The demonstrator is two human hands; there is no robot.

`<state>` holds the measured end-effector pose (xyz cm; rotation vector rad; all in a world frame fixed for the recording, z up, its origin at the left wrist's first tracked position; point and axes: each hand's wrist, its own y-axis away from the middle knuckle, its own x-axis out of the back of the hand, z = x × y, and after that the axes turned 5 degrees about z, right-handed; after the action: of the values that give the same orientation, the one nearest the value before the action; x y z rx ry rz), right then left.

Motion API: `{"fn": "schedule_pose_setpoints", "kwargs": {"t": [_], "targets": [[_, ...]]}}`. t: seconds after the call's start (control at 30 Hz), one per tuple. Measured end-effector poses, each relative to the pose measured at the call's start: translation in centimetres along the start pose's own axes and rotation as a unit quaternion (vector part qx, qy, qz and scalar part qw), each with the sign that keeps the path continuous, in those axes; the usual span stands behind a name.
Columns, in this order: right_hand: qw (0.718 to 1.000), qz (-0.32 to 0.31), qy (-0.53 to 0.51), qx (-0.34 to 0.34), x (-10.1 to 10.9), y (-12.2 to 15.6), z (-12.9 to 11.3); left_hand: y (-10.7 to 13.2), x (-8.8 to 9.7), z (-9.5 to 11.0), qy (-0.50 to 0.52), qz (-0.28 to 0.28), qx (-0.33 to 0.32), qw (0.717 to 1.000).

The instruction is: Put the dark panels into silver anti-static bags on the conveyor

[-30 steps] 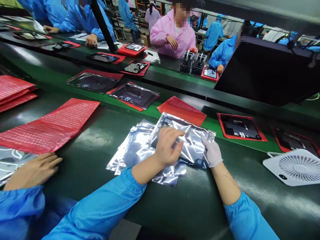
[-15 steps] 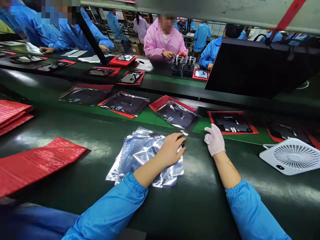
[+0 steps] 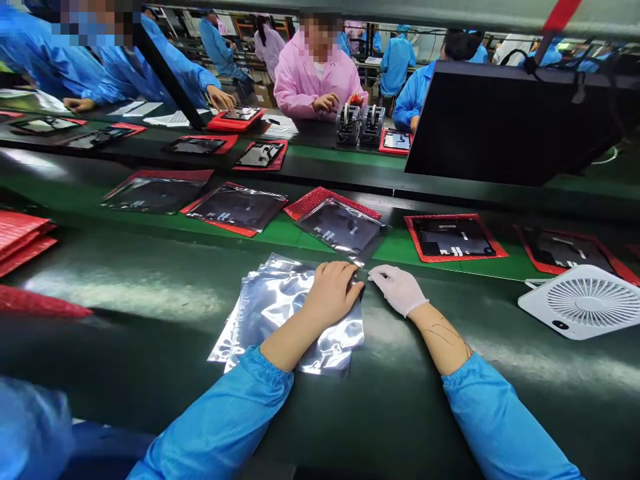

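Note:
A loose stack of clear plastic bags [image 3: 280,313] lies on the dark green worktop. My left hand [image 3: 333,293] rests palm down on its right part, fingers slightly bent and the thumb apart. By the upper right corner of the stack is my right hand [image 3: 400,287], in a white glove, with thumb and fingertips drawn together in a pinch. Whether a bag's edge is between those fingertips I cannot make out. Just beyond both hands, a dark flat panel in a clear bag [image 3: 343,230] lies on a red bubble-wrap pouch [image 3: 320,197].
More dark panels [image 3: 455,238] on red pouches line the green strip ahead. A white fan [image 3: 590,301] stands at right. Red pouches [image 3: 23,240] are piled at left. A black screen [image 3: 500,127] hangs at upper right. Co-workers sit across the bench; a blue sleeve [image 3: 30,427] is at lower left.
My right hand has moved left to the corner of the bag stack, its fingers now pinched. My left hand stays on the bags. The large red pouch at left has mostly slid out of view.

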<state>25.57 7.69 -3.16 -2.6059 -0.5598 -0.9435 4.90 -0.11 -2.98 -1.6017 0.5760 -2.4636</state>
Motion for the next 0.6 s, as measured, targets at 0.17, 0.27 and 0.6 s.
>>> {"fn": "schedule_pose_setpoints", "kwargs": {"t": [0.17,0.27,0.6], "targets": [[0.999,0.016,-0.026,-0.025,0.1,-0.4,0.3,-1.9,0.0,-0.9,-0.024,-0.025,-0.017,0.999],[0.999,0.018,-0.033,-0.02,0.1,-0.4,0.8,-2.1,-0.6,-1.0,-0.015,-0.056,-0.047,0.997],[0.996,-0.006,-0.059,-0.069,0.5,0.2,0.5,-0.6,0.2,0.2,0.016,-0.024,-0.032,0.999]]}}
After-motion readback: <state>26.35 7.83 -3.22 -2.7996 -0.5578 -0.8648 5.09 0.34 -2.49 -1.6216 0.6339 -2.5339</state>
